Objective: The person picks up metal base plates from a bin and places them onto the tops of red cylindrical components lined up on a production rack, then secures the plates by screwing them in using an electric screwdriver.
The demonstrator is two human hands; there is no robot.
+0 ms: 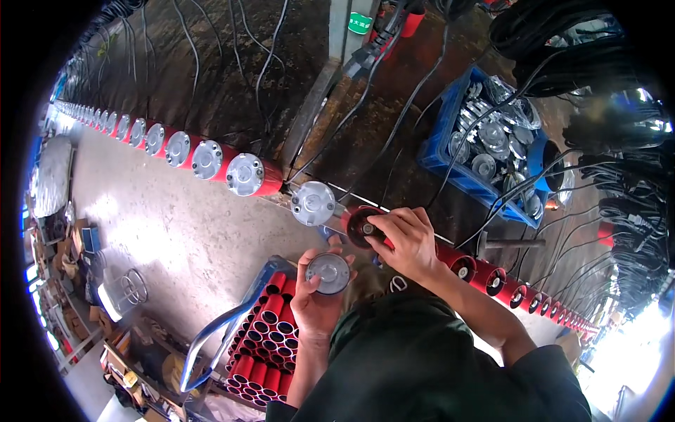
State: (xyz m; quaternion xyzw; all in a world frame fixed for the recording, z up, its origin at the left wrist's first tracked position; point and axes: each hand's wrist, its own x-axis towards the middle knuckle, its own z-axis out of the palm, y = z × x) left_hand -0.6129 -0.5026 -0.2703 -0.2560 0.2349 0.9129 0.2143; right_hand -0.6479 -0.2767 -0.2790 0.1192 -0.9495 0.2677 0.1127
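My left hand [309,304] holds a round grey metal end cap [328,273], its hollow face turned up, in front of my body. To its right, my right hand [410,243] reaches into the uncapped end of a red motor cylinder [354,219]. Its thumb and fingers are pinched together beside the metal shaft end [368,229] in the dark opening. Whatever they may pinch is hidden. Just left of that cylinder is another one closed by a silver cap [313,203] with several screw holes.
Capped red cylinders [245,174] line the bench edge leftward; uncapped ones [496,281] run rightward. A blue crate [450,169] of silver caps sits on the dark bench [394,176], crossed by black cables. A blue-framed cart [225,320] carries stacked red tubes [267,330].
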